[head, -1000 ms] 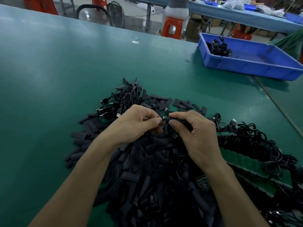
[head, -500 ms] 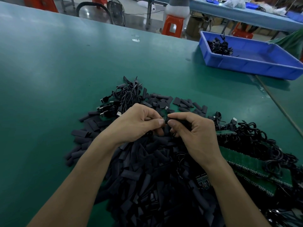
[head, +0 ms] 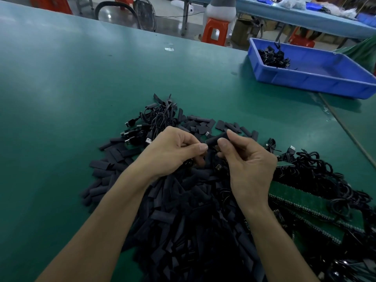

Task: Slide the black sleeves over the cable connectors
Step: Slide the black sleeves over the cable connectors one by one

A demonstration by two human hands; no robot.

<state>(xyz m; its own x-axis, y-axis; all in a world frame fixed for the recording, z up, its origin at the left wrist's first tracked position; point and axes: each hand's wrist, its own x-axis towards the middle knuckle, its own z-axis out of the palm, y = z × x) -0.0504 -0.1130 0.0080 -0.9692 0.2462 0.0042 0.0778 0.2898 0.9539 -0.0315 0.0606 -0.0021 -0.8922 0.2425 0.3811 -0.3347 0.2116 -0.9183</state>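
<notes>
A big heap of flat black sleeves (head: 179, 210) covers the green table in front of me. My right hand (head: 248, 165) pinches one black sleeve (head: 216, 139) between thumb and forefinger, lifted above the heap. My left hand (head: 173, 151) has its fingers curled, the thumb tip pointing at the sleeve's left end; what it holds is hidden under the fingers. A small metal connector (head: 218, 166) shows just below, between the two hands. Black cables with USB plugs (head: 154, 123) lie at the heap's far edge.
A blue tray (head: 317, 78) with a few black cables stands at the far right. Green circuit boards (head: 309, 204) and coiled black cables (head: 325, 180) lie to the right of my right hand. Orange stools and another table stand beyond the far edge.
My right hand has lifted and turned, bringing the black sleeve up into view. The hands have drawn slightly apart; the left has hardly moved.
</notes>
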